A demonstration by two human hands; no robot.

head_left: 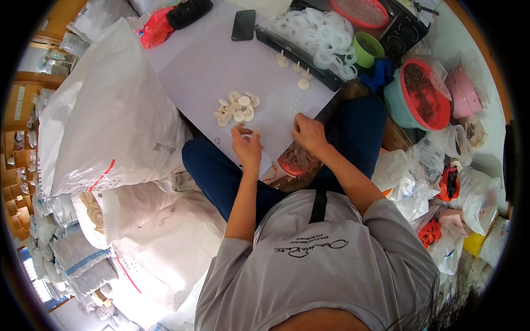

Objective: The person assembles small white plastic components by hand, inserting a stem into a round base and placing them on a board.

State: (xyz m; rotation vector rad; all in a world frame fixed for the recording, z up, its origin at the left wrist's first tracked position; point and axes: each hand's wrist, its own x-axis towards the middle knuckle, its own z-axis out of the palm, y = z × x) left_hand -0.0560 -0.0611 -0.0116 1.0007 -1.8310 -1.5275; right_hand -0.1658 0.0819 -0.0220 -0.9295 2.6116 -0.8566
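Note:
On the pale tabletop [204, 66] lies a heap of cream plastic discs with stems [237, 107]. My left hand [247, 148] is just on the near side of this heap, its fingers curled around a small pale piece, mostly hidden. Farther right, my right hand [309, 134] rests by the table's near right edge with fingertips pinched together. What they hold, if anything, is too small to make out. Tiny clear bits [295, 106] are scattered just beyond those fingers. Several more stemmed discs [303, 84] stand apart, near a dark tray [301, 56].
Translucent white rings [326, 36] fill the tray. Beside it are a green cup [367, 49] and a red-rimmed tub [406, 113] of small dark parts. A black phone [243, 25] lies at the far edge. Large white sacks [116, 116] crowd the left; plastic bags [408, 176] fill the right.

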